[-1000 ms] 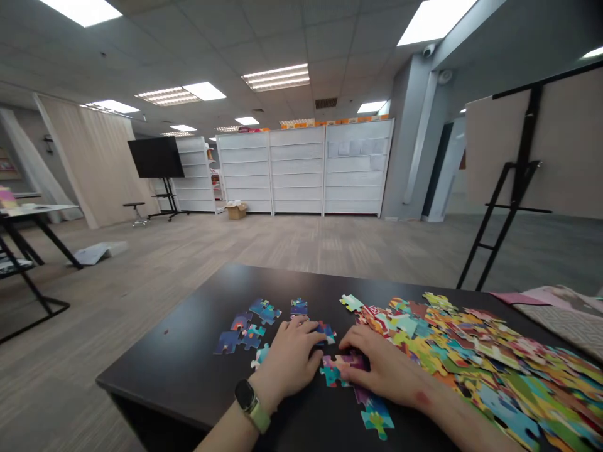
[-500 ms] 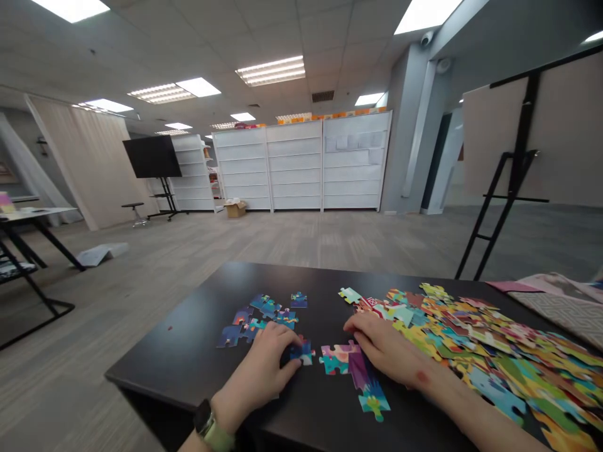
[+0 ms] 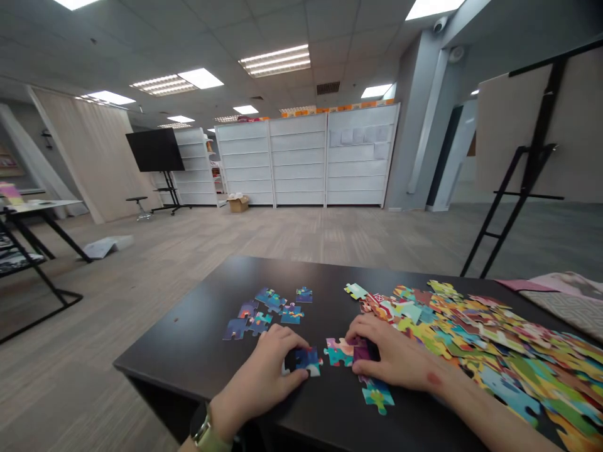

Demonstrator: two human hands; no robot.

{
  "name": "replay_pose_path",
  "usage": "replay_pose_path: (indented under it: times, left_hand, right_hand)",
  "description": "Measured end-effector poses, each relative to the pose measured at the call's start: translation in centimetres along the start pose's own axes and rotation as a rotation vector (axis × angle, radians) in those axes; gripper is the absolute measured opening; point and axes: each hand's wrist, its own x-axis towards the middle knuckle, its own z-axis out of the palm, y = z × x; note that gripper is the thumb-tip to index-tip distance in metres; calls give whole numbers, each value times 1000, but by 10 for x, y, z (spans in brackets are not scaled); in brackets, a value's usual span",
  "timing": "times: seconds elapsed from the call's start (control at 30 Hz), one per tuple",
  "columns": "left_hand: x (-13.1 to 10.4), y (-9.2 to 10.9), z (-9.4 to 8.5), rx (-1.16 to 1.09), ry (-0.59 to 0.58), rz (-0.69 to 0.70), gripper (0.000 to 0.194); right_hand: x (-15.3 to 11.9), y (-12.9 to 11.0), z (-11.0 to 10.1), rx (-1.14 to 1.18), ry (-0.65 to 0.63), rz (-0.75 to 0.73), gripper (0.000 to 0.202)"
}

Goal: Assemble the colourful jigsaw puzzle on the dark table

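On the black table (image 3: 188, 326) my left hand (image 3: 264, 376) pinches a small blue puzzle piece (image 3: 308, 361) flat against the tabletop. Just to its right, my right hand (image 3: 391, 355) rests on a joined strip of pink, purple and teal pieces (image 3: 340, 353), which runs down to a teal piece (image 3: 378, 397) near the front edge. A narrow gap separates the blue piece from the strip. A small cluster of blue pieces (image 3: 264, 309) lies beyond my left hand.
A big heap of loose colourful pieces (image 3: 475, 339) covers the table's right half. A folded patterned cloth (image 3: 560, 298) lies at the far right. An easel (image 3: 522, 169) stands behind the table, another table (image 3: 32, 213) at the left.
My left hand drew back toward the front edge, bringing the blue piece beside the strip. My right hand slid onto the strip's upper end. The view shifted slightly.
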Motion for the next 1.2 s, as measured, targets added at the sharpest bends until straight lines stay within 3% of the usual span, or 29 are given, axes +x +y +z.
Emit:
replay_pose_path:
  times: [0.3,0.53,0.73,1.2]
  left_hand:
    - [-2,11,9,22,0,-6,30]
    - [-5,5,2,71,44,-77,52]
    - [-5,9,3,25,3,-89,41]
    - [-3,7,0,26,38,-18,41]
  right_hand:
    - [3,0,4,9,28,0,25]
    - [1,2,5,15,42,-16,25]
    - [2,1,4,14,37,-7,24]
    - [1,-1,4,22,33,2,23]
